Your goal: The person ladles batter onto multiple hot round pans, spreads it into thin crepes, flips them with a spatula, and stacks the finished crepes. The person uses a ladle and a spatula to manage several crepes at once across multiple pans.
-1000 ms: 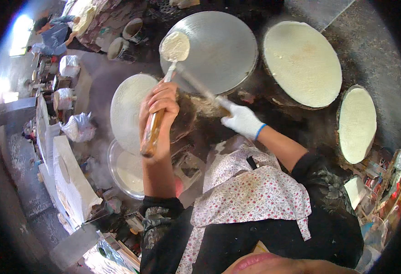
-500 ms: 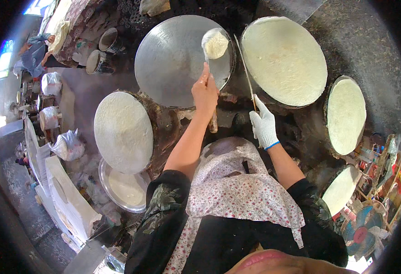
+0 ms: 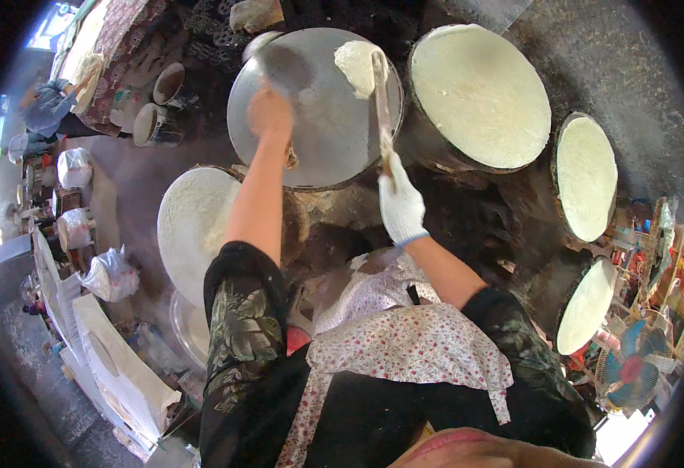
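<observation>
A round grey griddle (image 3: pixel 311 148) lies in front of me, with a pool of pale batter (image 3: pixel 354 67) on its far right part. My bare left hand (image 3: pixel 270 115), blurred by motion, is closed on a ladle (image 3: pixel 262 45). The ladle's bowl is over the griddle's far left rim, and its handle end sticks out below the fist. In a white glove, my right hand (image 3: pixel 402 204) grips a long flat spatula (image 3: pixel 381 101). The blade reaches across the griddle's right side, its tip at the batter's edge.
More round griddles covered with pale sheets stand around: at right (image 3: pixel 482 97), far right (image 3: pixel 586 178), lower right (image 3: pixel 587 306) and left (image 3: pixel 192 226). A metal basin (image 3: pixel 190 327) sits lower left, a fan (image 3: pixel 630 366) lower right. Another person (image 3: pixel 48 105) is at upper left.
Batter has landed on the griddle. My left hand has swung the ladle leftward, away from the batter. My right hand has brought the spatula left, from beside the griddle to over it.
</observation>
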Action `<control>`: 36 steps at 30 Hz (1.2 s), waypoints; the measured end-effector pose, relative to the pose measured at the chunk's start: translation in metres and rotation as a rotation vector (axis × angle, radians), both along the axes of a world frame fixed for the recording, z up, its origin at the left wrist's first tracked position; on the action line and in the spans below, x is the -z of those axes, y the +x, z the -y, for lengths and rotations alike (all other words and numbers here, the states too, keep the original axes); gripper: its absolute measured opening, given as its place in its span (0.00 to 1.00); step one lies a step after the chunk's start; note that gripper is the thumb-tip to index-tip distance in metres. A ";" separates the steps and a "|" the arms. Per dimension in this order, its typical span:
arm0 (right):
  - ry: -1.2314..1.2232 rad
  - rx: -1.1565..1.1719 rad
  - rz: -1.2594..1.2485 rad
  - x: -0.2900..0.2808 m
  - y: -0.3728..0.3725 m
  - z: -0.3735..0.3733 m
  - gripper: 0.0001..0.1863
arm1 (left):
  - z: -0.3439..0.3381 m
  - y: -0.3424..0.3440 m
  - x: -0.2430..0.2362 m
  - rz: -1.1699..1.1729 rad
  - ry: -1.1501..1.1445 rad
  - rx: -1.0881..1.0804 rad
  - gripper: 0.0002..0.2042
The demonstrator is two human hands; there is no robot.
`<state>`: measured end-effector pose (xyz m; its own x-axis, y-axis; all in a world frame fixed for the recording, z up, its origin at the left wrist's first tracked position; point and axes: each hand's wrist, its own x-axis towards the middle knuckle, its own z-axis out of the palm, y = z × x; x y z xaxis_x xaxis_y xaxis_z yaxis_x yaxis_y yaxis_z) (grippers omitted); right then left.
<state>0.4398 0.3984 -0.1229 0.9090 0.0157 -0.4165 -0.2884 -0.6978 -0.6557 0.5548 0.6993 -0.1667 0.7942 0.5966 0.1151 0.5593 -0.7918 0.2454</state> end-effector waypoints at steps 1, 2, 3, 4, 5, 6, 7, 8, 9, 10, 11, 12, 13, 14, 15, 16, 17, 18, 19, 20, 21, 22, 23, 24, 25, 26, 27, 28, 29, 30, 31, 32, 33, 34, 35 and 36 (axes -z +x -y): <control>-0.033 -0.038 -0.101 -0.003 0.011 -0.012 0.28 | -0.017 -0.015 -0.005 0.134 0.053 -0.048 0.26; 0.006 -0.075 0.088 -0.002 0.022 -0.021 0.27 | -0.022 -0.031 -0.008 0.297 -0.197 -0.191 0.24; 0.064 -0.124 0.259 0.000 0.030 -0.028 0.26 | -0.026 -0.049 -0.016 0.562 -0.551 -0.377 0.22; 0.125 -0.106 0.449 0.001 0.035 -0.031 0.24 | -0.027 -0.079 -0.027 0.775 -0.983 -0.397 0.22; 0.071 -0.126 0.314 -0.009 0.038 -0.030 0.24 | -0.026 -0.112 -0.038 0.814 -1.076 -0.338 0.23; 0.099 -0.073 0.231 -0.012 0.038 -0.021 0.24 | -0.011 -0.135 -0.049 0.729 -0.975 -0.267 0.25; 0.121 -0.011 0.177 -0.015 0.034 -0.014 0.25 | -0.003 -0.162 -0.059 0.710 -0.995 -0.285 0.25; 0.047 -0.008 0.234 -0.012 0.029 -0.009 0.26 | 0.009 -0.190 -0.071 0.727 -1.003 -0.225 0.25; 0.111 0.051 0.259 0.001 0.024 -0.005 0.25 | 0.020 -0.210 -0.080 0.639 -1.026 -0.285 0.25; 0.108 -0.014 0.216 -0.002 0.022 -0.011 0.25 | 0.031 -0.225 -0.088 0.569 -1.012 -0.326 0.26; 0.040 -0.018 0.099 -0.005 0.020 -0.020 0.25 | 0.040 -0.237 -0.095 0.553 -1.035 -0.278 0.26; 0.003 -0.084 0.067 -0.001 0.022 -0.031 0.26 | 0.049 -0.244 -0.101 0.534 -1.055 -0.270 0.26; 0.082 -0.116 0.100 0.000 0.025 -0.043 0.26 | 0.054 -0.252 -0.108 0.508 -1.075 -0.243 0.26; 0.078 -0.102 0.187 0.003 0.029 -0.052 0.25 | 0.056 -0.257 -0.113 0.553 -1.126 -0.241 0.26; 0.139 -0.144 0.284 0.006 0.032 -0.057 0.24 | 0.056 -0.263 -0.118 0.592 -1.183 -0.218 0.26; 0.132 -0.107 0.374 0.009 0.033 -0.058 0.24 | 0.057 -0.269 -0.123 0.642 -1.249 -0.138 0.26; 0.172 -0.076 0.539 0.011 0.033 -0.055 0.24 | 0.056 -0.276 -0.127 0.584 -1.230 -0.174 0.26; 0.067 0.012 0.512 0.010 0.033 -0.052 0.24 | 0.055 -0.282 -0.131 0.561 -1.208 -0.153 0.27; 0.130 0.055 0.392 0.012 0.033 -0.052 0.25 | 0.053 -0.289 -0.134 0.552 -1.155 -0.157 0.27; 0.179 0.026 0.316 0.013 0.033 -0.054 0.26 | 0.053 -0.293 -0.135 0.498 -1.082 -0.181 0.27; 0.075 -0.001 0.337 0.019 0.035 -0.057 0.27 | 0.051 -0.297 -0.137 0.546 -1.088 -0.080 0.27; -0.081 -0.147 0.187 0.014 0.036 -0.064 0.27 | 0.053 -0.298 -0.138 0.568 -1.090 -0.042 0.27; 0.053 -0.149 0.221 0.015 0.039 -0.069 0.26 | 0.053 -0.300 -0.139 0.558 -1.123 -0.037 0.27; 0.082 -0.149 0.297 0.015 0.042 -0.073 0.25 | 0.054 -0.302 -0.141 0.556 -1.155 -0.028 0.28; 0.159 -0.225 0.358 0.015 0.045 -0.075 0.25 | 0.055 -0.302 -0.142 0.574 -1.191 -0.064 0.28; 0.246 -0.212 0.436 0.015 0.047 -0.075 0.26 | 0.056 -0.305 -0.144 0.569 -1.213 -0.089 0.28; 0.194 -0.187 0.542 0.014 0.048 -0.072 0.25 | 0.057 -0.307 -0.146 0.559 -1.234 -0.072 0.28; 0.193 -0.088 0.462 0.012 0.048 -0.069 0.24 | 0.057 -0.310 -0.149 0.513 -1.218 -0.123 0.28; 0.199 0.037 0.453 0.010 0.049 -0.066 0.23 | 0.057 -0.313 -0.152 0.493 -1.193 -0.129 0.28; 0.157 0.079 0.408 0.019 0.052 -0.065 0.22 | 0.056 -0.315 -0.154 0.486 -1.147 -0.163 0.28; 0.100 -0.009 0.323 0.011 0.049 -0.069 0.22 | 0.055 -0.318 -0.155 0.491 -1.155 -0.115 0.28; 0.113 -0.098 0.344 0.011 0.049 -0.075 0.22 | 0.055 -0.319 -0.155 0.510 -1.148 -0.094 0.28; 0.118 -0.187 0.330 0.011 0.049 -0.081 0.23 | 0.055 -0.320 -0.155 0.504 -1.144 -0.074 0.28; 0.177 -0.281 0.257 0.009 0.052 -0.084 0.25 | 0.054 -0.322 -0.154 0.533 -1.154 -0.087 0.28; 0.158 -0.308 0.275 0.006 0.053 -0.085 0.25 | 0.055 -0.323 -0.152 0.547 -1.170 -0.096 0.28; 0.115 -0.288 0.276 0.002 0.054 -0.083 0.25 | 0.055 -0.325 -0.150 0.545 -1.194 -0.076 0.28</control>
<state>0.4941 0.4811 -0.1250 0.9380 0.3181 -0.1381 0.1058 -0.6418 -0.7595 0.2296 0.6439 -0.0163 0.7740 0.5944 -0.2180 0.1997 0.0975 0.9750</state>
